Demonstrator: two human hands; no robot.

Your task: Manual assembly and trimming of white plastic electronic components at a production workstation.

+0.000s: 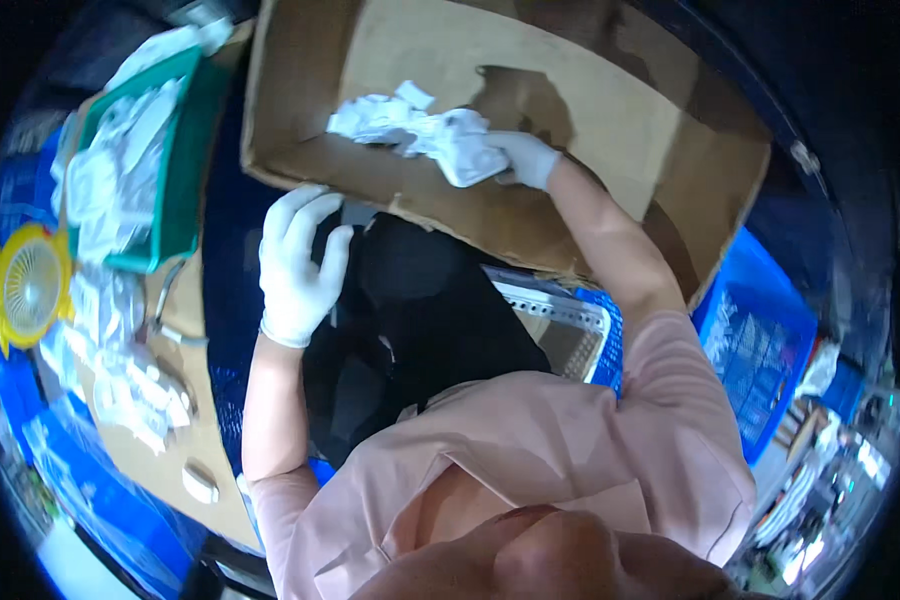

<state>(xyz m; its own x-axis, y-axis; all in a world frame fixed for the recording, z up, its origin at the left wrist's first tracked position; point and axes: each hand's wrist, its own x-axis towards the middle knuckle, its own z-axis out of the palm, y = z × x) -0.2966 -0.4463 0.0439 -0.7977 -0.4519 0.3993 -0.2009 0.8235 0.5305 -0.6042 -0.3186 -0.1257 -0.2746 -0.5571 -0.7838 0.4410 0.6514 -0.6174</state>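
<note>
A large cardboard box (610,110) stands in front of me, with a pile of small white pieces (385,120) inside along its near side. My right hand (525,160), in a white glove, reaches into it and is closed on a white plastic-looking piece (467,150) at the pile's right end. Its fingertips are partly hidden, and the exact kind of piece is unclear. My left hand (298,265), also gloved in white, is beside the box's near left edge with fingers apart and nothing in it. Whether its fingertips touch the cardboard I cannot tell.
To the left, a green bin (185,170) holds white pieces, and more white pieces (135,385) lie on a tan surface near a yellow round fan (32,285). A white perforated basket (570,310) sits below the box. A blue crate (760,340) stands on the right.
</note>
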